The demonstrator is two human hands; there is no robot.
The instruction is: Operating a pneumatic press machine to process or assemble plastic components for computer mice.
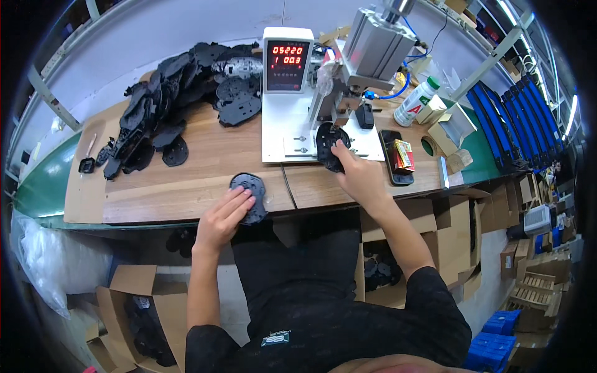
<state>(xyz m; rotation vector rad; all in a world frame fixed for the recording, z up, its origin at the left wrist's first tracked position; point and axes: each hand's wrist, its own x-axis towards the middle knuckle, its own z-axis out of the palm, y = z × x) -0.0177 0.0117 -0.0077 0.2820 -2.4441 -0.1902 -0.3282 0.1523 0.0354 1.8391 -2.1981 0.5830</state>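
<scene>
At the front edge of the table, my left hand (225, 215) holds a rounded black plastic plate (251, 182), its fingers laid together across the top; the thumb is hidden. My right hand (362, 176) grips the near edge of a second black plastic plate (326, 148), thumb on top and the other fingers mostly out of sight. That plate lies under the head of a bench press (379, 46) with a grey metal cylinder, on the press's white base (280, 140). A white counter box (287, 37) with a red lit display stands at the base's back left.
A heap of black plastic plates (161, 93) covers the back left of the table. Right of the press lie a black tray (398, 176) with a small box, a white bottle (413, 102) and an open carton (451, 130). Cardboard boxes (134, 280) of black parts stand below.
</scene>
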